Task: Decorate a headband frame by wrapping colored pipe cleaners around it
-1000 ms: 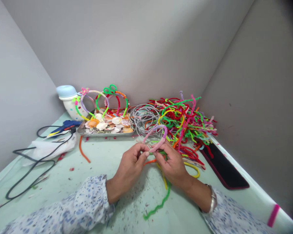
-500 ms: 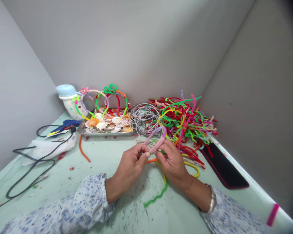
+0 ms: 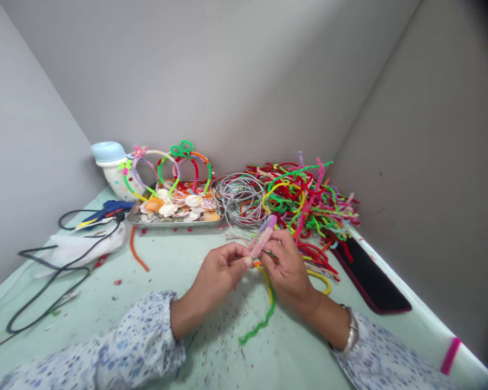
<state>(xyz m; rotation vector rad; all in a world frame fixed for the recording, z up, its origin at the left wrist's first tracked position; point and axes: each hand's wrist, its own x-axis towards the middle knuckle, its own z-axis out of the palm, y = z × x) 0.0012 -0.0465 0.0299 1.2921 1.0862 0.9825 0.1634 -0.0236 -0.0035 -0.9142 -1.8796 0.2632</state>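
Pink-lilac fuzzy loop [image 3: 262, 242], pinched in the grip of left hand [image 3: 219, 272] and right hand [image 3: 289, 273], probably wants light, even pressure.

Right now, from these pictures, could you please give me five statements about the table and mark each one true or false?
1. The left hand and the right hand both hold the pink and purple fuzzy band. True.
2. The shells lie in a blue basket. False: they lie in a metal tray.
3. A bracelet is on the right wrist. True.
4. The white container has a red lid. False: its lid is light blue.
5. The coil of silver wire lies to the left of the shells. False: it lies to their right.
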